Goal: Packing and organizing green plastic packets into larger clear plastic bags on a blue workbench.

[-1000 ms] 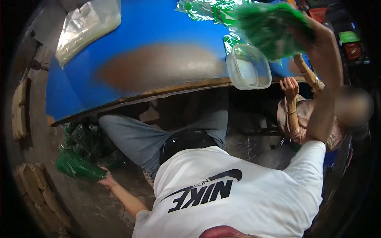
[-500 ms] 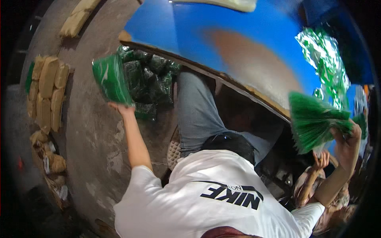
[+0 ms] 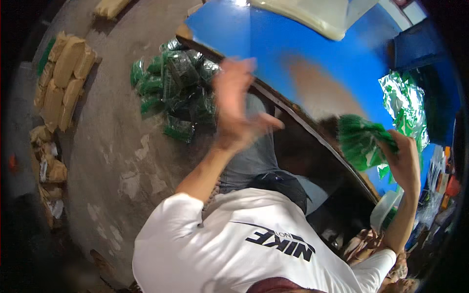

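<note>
My left hand (image 3: 237, 107) is raised beside the table's left corner, blurred, with nothing in it and its fingers spread. My right hand (image 3: 405, 156) grips a fan-shaped bunch of green bristles (image 3: 359, 141) over the near right edge of the blue table (image 3: 220, 29). Shiny clear plastic bags with green patches (image 3: 403, 102) lie on the table just beyond that hand. On the floor to the left, below the table corner, is a pile of clear plastic packs with green contents (image 3: 178, 78).
Stacked brown bundles (image 3: 63, 83) stand on the concrete floor (image 3: 117, 146) at far left, with crumpled brown material below them. A pale translucent sheet (image 3: 312, 17) lies across the table's far side. Mixed items (image 3: 442, 180) crowd the right edge.
The left hand has let go of a green plastic pack near the floor pile and swung right, towards the table. The right hand, with the bristles, has moved slightly left.
</note>
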The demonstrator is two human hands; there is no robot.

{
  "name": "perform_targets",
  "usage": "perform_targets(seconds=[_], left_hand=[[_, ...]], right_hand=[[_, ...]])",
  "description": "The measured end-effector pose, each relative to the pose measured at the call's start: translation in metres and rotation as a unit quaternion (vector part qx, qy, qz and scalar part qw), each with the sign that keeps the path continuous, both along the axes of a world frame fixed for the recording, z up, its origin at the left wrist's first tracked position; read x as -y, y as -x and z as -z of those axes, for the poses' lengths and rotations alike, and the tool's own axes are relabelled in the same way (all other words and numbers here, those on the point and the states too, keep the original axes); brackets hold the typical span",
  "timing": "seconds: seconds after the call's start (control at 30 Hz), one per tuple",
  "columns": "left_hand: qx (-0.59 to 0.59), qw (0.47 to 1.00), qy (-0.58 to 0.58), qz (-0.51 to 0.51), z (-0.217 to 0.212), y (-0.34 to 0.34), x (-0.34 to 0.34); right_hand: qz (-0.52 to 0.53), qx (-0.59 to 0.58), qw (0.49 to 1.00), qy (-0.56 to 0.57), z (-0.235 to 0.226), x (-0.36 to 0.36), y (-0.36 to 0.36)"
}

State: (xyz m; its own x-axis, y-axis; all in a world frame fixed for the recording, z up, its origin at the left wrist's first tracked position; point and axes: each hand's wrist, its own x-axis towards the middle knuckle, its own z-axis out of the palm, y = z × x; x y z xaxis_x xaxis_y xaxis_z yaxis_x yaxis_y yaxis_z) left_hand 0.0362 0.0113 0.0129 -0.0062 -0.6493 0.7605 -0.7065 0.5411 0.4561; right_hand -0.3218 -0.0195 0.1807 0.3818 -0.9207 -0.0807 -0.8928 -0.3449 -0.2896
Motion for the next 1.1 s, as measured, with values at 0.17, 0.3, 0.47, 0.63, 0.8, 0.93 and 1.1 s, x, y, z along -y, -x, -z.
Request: perform_targets(seconds=[0.17, 0.3, 0.47, 0.63, 0.8, 0.93, 1.1], left_hand=[[-0.167, 0.914, -0.183, 0.321, -0.015, 0.121, 0.084], [-0.257, 0.775, -0.376, 0.437, 0.008, 0.127, 0.122], [-0.16, 0.838, -0.313, 0.418, 0.038, 0.139, 0.144], [-0.087, 0.877, -0.332, 0.336, 0.032, 0.139, 0.139], [-0.205, 0.829, -0.296, 0.428, 0.043, 0.144, 0.131], [-0.313, 0.776, -0.333, 0.435, 0.002, 0.159, 0.119], [-0.205, 0.834, -0.283, 0.426, 0.028, 0.153, 0.128]], right_hand=[[-0.125, -0.049, 0.991, -0.016, 0.008, 0.052, -0.041], [-0.126, 0.016, 0.992, 0.026, 0.059, 0.098, -0.039], [0.079, 0.701, 0.666, -0.241, 0.122, 0.111, 0.03], [-0.011, 0.433, 0.895, 0.105, 0.195, 0.065, 0.002], [0.051, 0.506, 0.859, 0.058, 0.195, 0.064, -0.009], [0.042, 0.442, 0.886, 0.134, 0.197, 0.059, 0.001], [0.035, 0.415, 0.903, 0.108, 0.192, 0.054, -0.006]])
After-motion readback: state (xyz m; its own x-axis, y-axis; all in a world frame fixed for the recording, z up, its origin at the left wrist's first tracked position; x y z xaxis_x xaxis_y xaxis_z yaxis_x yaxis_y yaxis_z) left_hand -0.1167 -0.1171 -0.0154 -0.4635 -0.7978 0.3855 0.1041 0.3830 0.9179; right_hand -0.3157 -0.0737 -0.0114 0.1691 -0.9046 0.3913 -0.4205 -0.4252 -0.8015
